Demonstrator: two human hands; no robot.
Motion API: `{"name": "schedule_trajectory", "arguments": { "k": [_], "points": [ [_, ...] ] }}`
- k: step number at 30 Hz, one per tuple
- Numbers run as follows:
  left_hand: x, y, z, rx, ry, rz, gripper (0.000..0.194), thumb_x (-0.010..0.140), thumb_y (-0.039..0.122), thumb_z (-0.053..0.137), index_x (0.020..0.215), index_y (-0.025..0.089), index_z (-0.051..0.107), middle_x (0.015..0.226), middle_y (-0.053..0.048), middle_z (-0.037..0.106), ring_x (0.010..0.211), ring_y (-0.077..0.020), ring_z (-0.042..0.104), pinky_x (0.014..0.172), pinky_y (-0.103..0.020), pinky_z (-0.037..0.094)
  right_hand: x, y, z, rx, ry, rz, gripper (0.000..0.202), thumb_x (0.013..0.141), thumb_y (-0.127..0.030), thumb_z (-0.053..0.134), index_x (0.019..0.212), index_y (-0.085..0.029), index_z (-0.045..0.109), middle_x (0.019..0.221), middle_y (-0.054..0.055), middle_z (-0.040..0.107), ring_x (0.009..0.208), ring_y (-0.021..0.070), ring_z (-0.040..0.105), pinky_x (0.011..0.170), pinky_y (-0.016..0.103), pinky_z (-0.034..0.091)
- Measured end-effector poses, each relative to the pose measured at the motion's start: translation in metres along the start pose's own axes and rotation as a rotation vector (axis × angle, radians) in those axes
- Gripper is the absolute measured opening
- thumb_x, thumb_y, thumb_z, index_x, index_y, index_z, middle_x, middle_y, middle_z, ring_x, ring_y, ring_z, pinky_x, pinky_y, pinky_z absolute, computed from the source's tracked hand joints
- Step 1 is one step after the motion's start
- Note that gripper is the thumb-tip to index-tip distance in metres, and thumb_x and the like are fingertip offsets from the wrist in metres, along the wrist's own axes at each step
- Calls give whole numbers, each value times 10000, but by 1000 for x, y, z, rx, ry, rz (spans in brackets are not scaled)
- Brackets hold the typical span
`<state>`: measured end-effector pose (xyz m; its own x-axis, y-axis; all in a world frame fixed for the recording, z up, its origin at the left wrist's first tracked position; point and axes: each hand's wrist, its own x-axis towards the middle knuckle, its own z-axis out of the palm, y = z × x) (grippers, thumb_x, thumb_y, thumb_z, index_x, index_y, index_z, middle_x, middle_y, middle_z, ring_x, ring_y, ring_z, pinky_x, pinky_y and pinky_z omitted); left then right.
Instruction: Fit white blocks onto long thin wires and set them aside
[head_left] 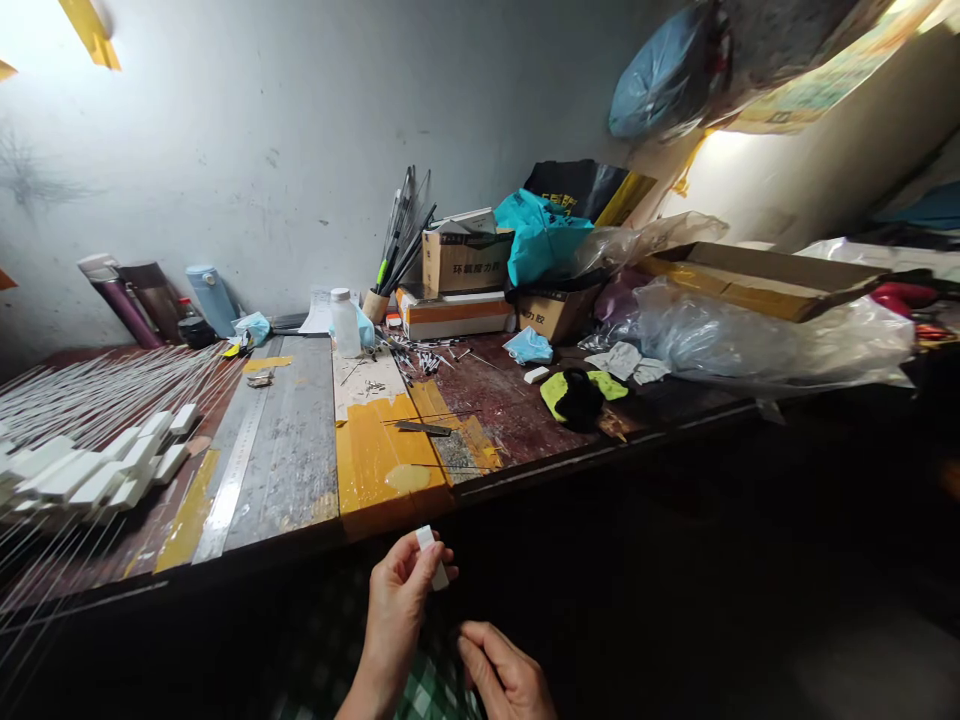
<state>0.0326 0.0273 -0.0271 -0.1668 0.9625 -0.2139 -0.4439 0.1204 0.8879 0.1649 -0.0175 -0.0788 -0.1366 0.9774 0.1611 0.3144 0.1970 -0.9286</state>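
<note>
My left hand point(405, 590) holds a small white block point(433, 558) upright between thumb and fingers, in front of the table's front edge. Lower and to the right, my right hand point(504, 668) has its thumb and fingers pinched together; what they hold, if anything, is too small to make out. On the table, just beyond my left hand, lies a patch of yellow tape point(375, 440) with a glossy puddle point(409, 478) on it. A dark flat strip point(424, 428) rests near it.
Many white blocks point(97, 475) on thin rods pile up at the left. A metal ruler point(236, 480) lies beside them. Behind stand a white bottle point(345, 325), flasks point(212, 300) and cartons point(465, 262). Black-and-yellow gloves point(577, 395) and plastic bags point(720, 330) lie to the right.
</note>
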Motion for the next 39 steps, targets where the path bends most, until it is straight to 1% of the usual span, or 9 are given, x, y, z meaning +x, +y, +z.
{"name": "schedule_trajectory", "arguments": {
  "k": [4, 9, 14, 21, 26, 30, 32, 36, 39],
  "points": [
    [1, -5, 3, 75, -30, 0, 316, 702, 405, 747, 855, 133, 702, 719, -52, 727, 648, -209, 688, 612, -278, 511, 13, -13, -3, 32, -18, -15, 355, 937, -454, 436, 906, -203, 686, 745, 51, 666, 649, 165, 611, 614, 202, 501],
    [5, -9, 3, 85, -6, 14, 296, 715, 411, 732, 846, 148, 700, 711, -36, 712, 647, -203, 677, 605, -268, 502, 23, -14, 2, 5, -20, -17, 291, 935, -416, 455, 938, -206, 656, 799, 43, 679, 664, 161, 620, 627, 203, 500],
    [7, -7, -1, 95, 10, 27, 294, 705, 409, 739, 822, 142, 703, 692, -35, 703, 632, -193, 666, 593, -254, 494, 27, -12, 6, -30, -10, -40, 288, 939, -395, 436, 841, -203, 627, 775, 31, 615, 672, 150, 574, 625, 203, 472],
    [2, -1, -8, 124, 22, -9, 300, 705, 415, 737, 838, 147, 711, 689, -33, 711, 627, -195, 671, 584, -255, 494, 28, -20, 5, 117, -174, 80, 326, 930, -406, 433, 749, -187, 593, 634, -20, 490, 585, 122, 468, 524, 193, 385],
    [-1, 1, -10, 120, 24, -10, 293, 697, 410, 744, 813, 143, 716, 671, -34, 706, 608, -190, 663, 584, -257, 494, 27, -23, 8, 148, -164, 115, 233, 884, -388, 513, 785, -188, 577, 627, -41, 467, 556, 101, 417, 495, 181, 347],
    [-3, -2, -15, 109, 23, -40, 313, 677, 424, 757, 825, 151, 718, 676, -35, 713, 609, -197, 667, 584, -264, 497, 24, -27, 7, 162, -215, 129, 327, 912, -405, 473, 681, -187, 550, 571, -49, 408, 544, 98, 398, 473, 176, 319],
    [-4, -4, -17, 105, 22, -37, 308, 679, 421, 757, 824, 152, 718, 673, -35, 715, 612, -195, 667, 583, -261, 496, 23, -29, 7, 173, -250, 151, 331, 918, -412, 462, 691, -188, 549, 552, -53, 401, 522, 95, 390, 457, 178, 306],
    [-4, -6, -19, 82, 8, -22, 289, 692, 399, 756, 824, 145, 714, 683, -42, 721, 623, -194, 670, 588, -257, 501, 21, -27, 11, 141, -197, 138, 247, 888, -390, 510, 769, -183, 572, 608, -48, 438, 540, 94, 388, 472, 177, 316],
    [-5, -2, -19, 53, 25, -31, 279, 708, 394, 746, 828, 146, 711, 689, -34, 717, 632, -186, 673, 601, -254, 511, 19, -24, 12, 106, -179, 123, 277, 898, -386, 494, 721, -185, 566, 615, -40, 445, 568, 101, 418, 497, 178, 336]
  ]
}}
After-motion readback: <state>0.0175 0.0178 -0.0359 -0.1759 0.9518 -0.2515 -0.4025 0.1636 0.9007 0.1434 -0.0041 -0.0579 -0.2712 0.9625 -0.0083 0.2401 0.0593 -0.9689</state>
